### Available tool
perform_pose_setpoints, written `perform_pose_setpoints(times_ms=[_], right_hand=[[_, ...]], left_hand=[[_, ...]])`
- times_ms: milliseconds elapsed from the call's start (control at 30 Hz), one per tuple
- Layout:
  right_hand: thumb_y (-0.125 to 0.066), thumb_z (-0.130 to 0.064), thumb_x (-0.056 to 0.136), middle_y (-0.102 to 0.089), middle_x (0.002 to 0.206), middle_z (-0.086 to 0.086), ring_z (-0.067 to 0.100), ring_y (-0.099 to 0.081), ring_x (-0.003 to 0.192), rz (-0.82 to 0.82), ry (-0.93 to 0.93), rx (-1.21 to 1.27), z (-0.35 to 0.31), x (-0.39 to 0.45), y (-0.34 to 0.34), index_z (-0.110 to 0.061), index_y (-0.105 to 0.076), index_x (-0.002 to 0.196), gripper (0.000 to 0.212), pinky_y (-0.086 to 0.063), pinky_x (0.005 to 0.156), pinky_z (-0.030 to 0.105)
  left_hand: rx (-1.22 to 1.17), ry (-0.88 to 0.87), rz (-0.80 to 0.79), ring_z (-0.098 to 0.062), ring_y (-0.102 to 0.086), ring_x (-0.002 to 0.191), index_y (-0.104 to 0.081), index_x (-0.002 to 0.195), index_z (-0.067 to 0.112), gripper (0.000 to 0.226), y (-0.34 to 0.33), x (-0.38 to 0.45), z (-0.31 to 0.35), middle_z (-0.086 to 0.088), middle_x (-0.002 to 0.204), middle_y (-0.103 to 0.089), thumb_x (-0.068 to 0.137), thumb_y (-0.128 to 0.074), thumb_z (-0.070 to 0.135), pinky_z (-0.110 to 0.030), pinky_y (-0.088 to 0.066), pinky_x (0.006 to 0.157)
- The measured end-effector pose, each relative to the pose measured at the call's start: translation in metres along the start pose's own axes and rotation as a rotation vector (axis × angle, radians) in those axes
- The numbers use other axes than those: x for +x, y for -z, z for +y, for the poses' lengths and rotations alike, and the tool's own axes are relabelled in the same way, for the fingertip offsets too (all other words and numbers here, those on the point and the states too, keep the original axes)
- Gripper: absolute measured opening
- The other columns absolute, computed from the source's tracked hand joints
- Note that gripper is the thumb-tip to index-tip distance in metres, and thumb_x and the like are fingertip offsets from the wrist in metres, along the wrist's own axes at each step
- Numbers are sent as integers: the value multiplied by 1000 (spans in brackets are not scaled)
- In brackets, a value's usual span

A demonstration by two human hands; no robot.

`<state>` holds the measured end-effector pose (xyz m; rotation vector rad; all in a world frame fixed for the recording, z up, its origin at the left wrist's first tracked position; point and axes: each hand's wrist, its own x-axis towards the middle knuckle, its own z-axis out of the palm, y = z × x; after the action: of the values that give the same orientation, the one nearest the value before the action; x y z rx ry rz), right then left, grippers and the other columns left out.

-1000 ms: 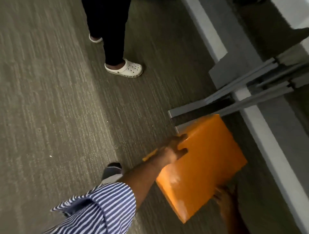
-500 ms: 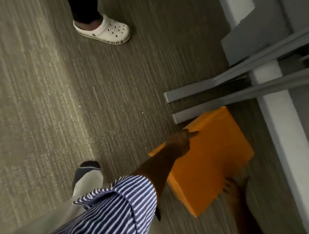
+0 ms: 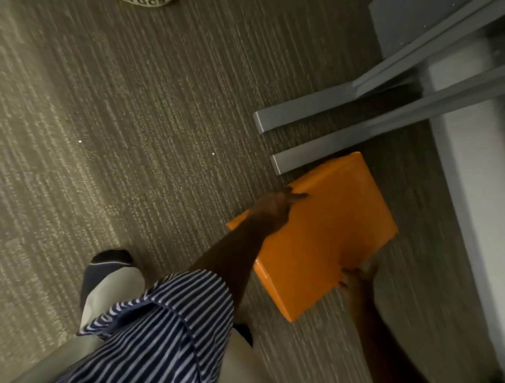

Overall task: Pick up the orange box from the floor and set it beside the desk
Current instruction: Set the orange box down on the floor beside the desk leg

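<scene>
A person's two hands grip an orange box [image 3: 322, 235] at center right of the frame, left hand [image 3: 273, 207] on its upper-left edge, right hand [image 3: 358, 278] at its lower-right edge (no lettering legible). It sits closer to the grey desk legs [image 3: 314, 153] than a second earlier; the white clog [image 3: 144, 2] has nearly left the top edge.
</scene>
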<state>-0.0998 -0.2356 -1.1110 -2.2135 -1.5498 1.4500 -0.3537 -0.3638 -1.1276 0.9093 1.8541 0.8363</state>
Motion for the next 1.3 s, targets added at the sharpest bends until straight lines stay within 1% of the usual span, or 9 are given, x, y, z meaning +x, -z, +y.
perform_pose_setpoints(times_ms=[200, 300, 367, 467, 567, 700, 867, 1100, 1300], right_hand=[[-61, 5, 94, -42, 157, 14, 40, -51, 133, 2, 62, -47, 10, 5, -4, -41, -7, 159, 97, -49, 93, 47], [-61, 4, 94, -42, 157, 11, 39, -49, 136, -37, 74, -3, 13, 10, -3, -37, -14, 160, 90, -49, 101, 57], [-61, 4, 94, -38, 160, 12, 38, -46, 140, -37, 92, -22, 12, 10, -4, -33, -13, 161, 90, -44, 108, 65], [-67, -1, 91, -33, 162, 16, 39, -41, 143, 94, 196, -167, 8, -3, -9, -21, -16, 161, 89, -40, 114, 55], [-71, -15, 92, -24, 165, 21, 40, -29, 150, 179, 438, -528, 14, -29, -20, -11, -17, 161, 87, -33, 119, 58], [-73, -40, 89, -25, 165, 21, 39, -26, 152, -18, 797, -790, 29, -70, -44, -7, -25, 158, 90, -27, 120, 60], [-52, -84, 78, -1, 171, 16, 34, -3, 158, -63, 813, -1083, 54, -92, -72, -17, -7, 162, 117, -16, 121, 64], [-68, -63, 76, 8, 170, 19, 40, 3, 157, -21, 778, -1264, 56, -86, -82, -19, 3, 162, 119, -27, 113, 74], [-70, -51, 81, -5, 170, 17, 40, -10, 157, 39, 821, -1295, 27, -57, -71, -20, -6, 162, 108, -32, 114, 68]], left_hand=[[-28, -23, 36, -26, -48, 138, -43, 150, 31, 51, -10, 5, -17, -8, 156, -43, 102, -47, 14, -46, -46, 109], [-15, -43, 44, -26, -43, 142, -40, 152, 30, 53, -11, 3, -17, -8, 159, -39, 102, -47, 14, -44, -42, 113], [99, -56, 36, -28, -32, 149, -34, 155, 30, 57, -12, -1, -16, -8, 164, -30, 101, -49, 19, -44, -34, 120], [347, -139, 46, -33, -10, 156, -25, 158, 25, 64, -12, -16, -16, -12, 169, -14, 100, -51, 30, -49, -16, 126], [534, -285, 3, -33, -3, 157, -20, 159, 22, 69, -12, -41, -22, -13, 169, -7, 99, -48, 40, -48, -6, 127], [813, -427, -221, -33, 5, 157, -5, 161, 21, 86, -24, -72, -34, -14, 170, 5, 95, -47, 57, -50, 2, 127], [990, -453, -231, -42, 13, 154, 5, 160, 12, 94, -49, -83, -39, -21, 167, 15, 95, -53, 50, -60, 2, 124], [1027, -482, -234, -40, 10, 155, 9, 159, 14, 83, -41, -72, -39, -18, 168, 15, 101, -47, 32, -59, -2, 125], [981, -545, -188, -40, -15, 154, -25, 156, 10, 61, -36, -41, -21, -16, 168, -16, 96, -34, 10, -58, -20, 124]])
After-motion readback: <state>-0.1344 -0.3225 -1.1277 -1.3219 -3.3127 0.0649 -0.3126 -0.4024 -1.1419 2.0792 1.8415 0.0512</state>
